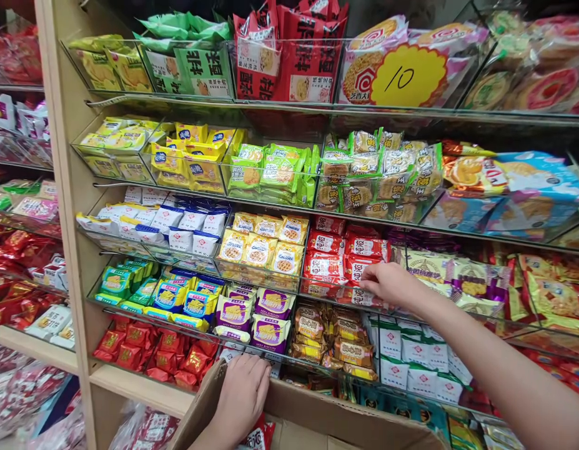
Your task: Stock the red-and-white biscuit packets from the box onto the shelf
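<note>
Here the right hand [387, 284] reaches far into the middle shelf, fingers spread loosely over the red plastic snack packets [338, 262] in their clear bin, touching the near right ones, grip not closed on any. Nearer and to the left, the left hand [245, 394] lies flat on the rim of the brown cardboard box [317, 415], grip open, holding nothing, with a red packet [258, 434] just beside it inside the box

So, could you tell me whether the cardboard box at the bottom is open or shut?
Open: the cardboard box has its flap up under the left hand, and red packets show inside.
</note>
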`<state>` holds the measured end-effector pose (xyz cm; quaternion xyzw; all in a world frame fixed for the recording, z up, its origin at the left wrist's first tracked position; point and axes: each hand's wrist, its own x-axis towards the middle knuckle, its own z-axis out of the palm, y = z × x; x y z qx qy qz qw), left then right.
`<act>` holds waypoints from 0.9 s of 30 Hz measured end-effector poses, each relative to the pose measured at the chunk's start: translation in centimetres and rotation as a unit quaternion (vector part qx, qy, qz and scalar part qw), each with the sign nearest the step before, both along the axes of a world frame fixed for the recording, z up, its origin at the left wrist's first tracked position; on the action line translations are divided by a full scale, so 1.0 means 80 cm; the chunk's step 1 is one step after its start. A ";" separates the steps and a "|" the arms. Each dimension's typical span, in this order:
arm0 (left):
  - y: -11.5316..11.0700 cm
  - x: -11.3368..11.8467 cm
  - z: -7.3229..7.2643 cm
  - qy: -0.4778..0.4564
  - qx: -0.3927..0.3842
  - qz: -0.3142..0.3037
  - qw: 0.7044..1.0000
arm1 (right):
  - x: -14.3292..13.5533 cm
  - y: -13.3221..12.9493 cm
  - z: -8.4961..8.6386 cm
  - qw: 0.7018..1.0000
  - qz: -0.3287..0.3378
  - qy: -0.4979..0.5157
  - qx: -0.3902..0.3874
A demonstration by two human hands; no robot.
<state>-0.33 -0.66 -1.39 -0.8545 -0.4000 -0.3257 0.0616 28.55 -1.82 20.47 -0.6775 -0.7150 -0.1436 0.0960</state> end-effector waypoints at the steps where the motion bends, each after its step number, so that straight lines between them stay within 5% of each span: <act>1: 0.000 0.000 0.000 0.000 0.001 0.001 1.000 | -0.002 0.003 0.001 1.000 0.013 0.006 -0.001; 7: 0.001 0.000 0.003 -0.002 0.012 -0.002 1.000 | -0.013 0.020 -0.002 0.996 0.076 0.039 -0.001; 15: 0.002 -0.001 -0.001 -0.005 -0.005 -0.003 1.000 | -0.014 0.030 0.000 0.998 0.033 0.049 -0.002; 17: -0.002 -0.001 0.010 -0.028 -0.023 -0.023 0.999 | -0.013 0.032 -0.003 0.998 0.028 0.048 -0.002; 20: -0.009 0.012 0.067 -0.083 -0.023 -0.136 0.987 | -0.012 0.035 -0.006 0.998 0.024 0.054 -0.002; 23: -0.004 0.052 0.162 -0.080 0.082 -0.248 0.962 | -0.011 0.036 -0.007 0.998 0.029 0.056 -0.001; 25: 0.015 0.088 0.224 -0.037 0.119 -0.228 0.966 | -0.011 0.034 -0.007 0.998 0.031 0.059 0.002; 27: 0.041 0.124 0.269 0.102 0.106 -0.152 0.977 | -0.012 0.031 -0.007 0.998 0.025 0.064 0.008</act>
